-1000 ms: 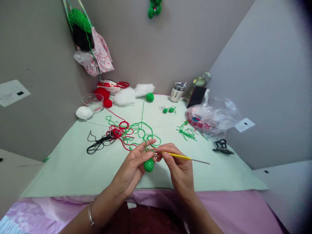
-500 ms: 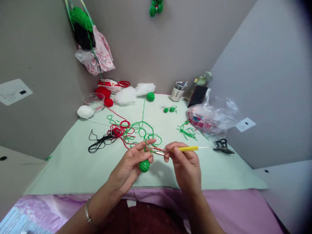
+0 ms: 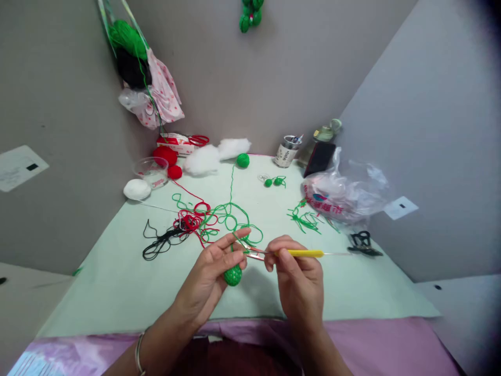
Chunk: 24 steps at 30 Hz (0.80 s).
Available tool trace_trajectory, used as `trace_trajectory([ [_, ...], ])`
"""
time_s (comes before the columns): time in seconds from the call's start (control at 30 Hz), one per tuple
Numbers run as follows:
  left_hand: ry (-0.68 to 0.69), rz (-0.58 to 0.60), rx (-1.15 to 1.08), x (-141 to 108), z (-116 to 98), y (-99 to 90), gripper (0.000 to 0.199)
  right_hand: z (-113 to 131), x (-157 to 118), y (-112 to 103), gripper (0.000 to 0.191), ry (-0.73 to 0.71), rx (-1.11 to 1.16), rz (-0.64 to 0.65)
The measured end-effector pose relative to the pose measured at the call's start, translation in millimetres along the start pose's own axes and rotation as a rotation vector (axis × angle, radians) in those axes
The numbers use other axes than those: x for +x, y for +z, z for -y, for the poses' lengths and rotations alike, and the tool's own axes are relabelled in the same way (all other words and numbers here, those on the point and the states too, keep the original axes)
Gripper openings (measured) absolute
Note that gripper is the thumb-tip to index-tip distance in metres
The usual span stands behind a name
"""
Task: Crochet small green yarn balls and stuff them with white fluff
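Note:
Between the thumb and fingers of my left hand (image 3: 211, 269) is a small green crocheted ball (image 3: 233, 275). Green yarn runs up from it over my raised index finger. My right hand (image 3: 299, 271) grips a crochet hook (image 3: 301, 253) by its yellow handle, and the thin metal shaft points left toward the yarn at my left fingertips. Whether the hook's tip sits inside a stitch is too small to tell. Just behind the fingertips, a pair of small scissors (image 3: 256, 256) with reddish parts lies on the table, partly hidden.
Tangled green yarn (image 3: 238, 209), red yarn (image 3: 191, 222) and black yarn (image 3: 164, 240) lie ahead and left. White stuffing (image 3: 201, 161) and a plastic tub (image 3: 151, 172) stand at the back. On the right are a plastic bag (image 3: 340, 196), yarn scraps (image 3: 305, 219) and a black clip (image 3: 364, 244).
The whole view has tilted up slightly, so everything sits lower in the picture. Both hands keep nearly the same pose, with the crochet hook still near the yarn on my left hand.

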<state>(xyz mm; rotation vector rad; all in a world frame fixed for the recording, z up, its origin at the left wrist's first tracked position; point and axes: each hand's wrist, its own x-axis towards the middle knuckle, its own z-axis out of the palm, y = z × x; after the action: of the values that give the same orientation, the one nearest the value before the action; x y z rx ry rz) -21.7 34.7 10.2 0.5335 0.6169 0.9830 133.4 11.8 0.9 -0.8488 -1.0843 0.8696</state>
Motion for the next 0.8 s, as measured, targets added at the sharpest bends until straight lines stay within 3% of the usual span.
trace_trajectory([
  [0.2, 0.041, -0.006, 0.071, 10, -5, 11.3, 0.045, -5, 16, 11, 0.016, 0.06, 0.015, 0.089],
  [0.43, 0.018, -0.008, 0.066, 21, -12, 6.9, 0.045, -12, 26, 11, 0.014, 0.218, 0.063, 0.065],
  [0.63, -0.011, -0.004, 0.032, 27, -11, 3.3, 0.041, -13, 28, 9, 0.014, 0.175, 0.021, 0.051],
  [0.8, -0.045, -0.018, 0.042, 27, -4, 1.9, 0.038, -4, 24, -2, 0.017, 0.145, -0.002, -0.077],
])
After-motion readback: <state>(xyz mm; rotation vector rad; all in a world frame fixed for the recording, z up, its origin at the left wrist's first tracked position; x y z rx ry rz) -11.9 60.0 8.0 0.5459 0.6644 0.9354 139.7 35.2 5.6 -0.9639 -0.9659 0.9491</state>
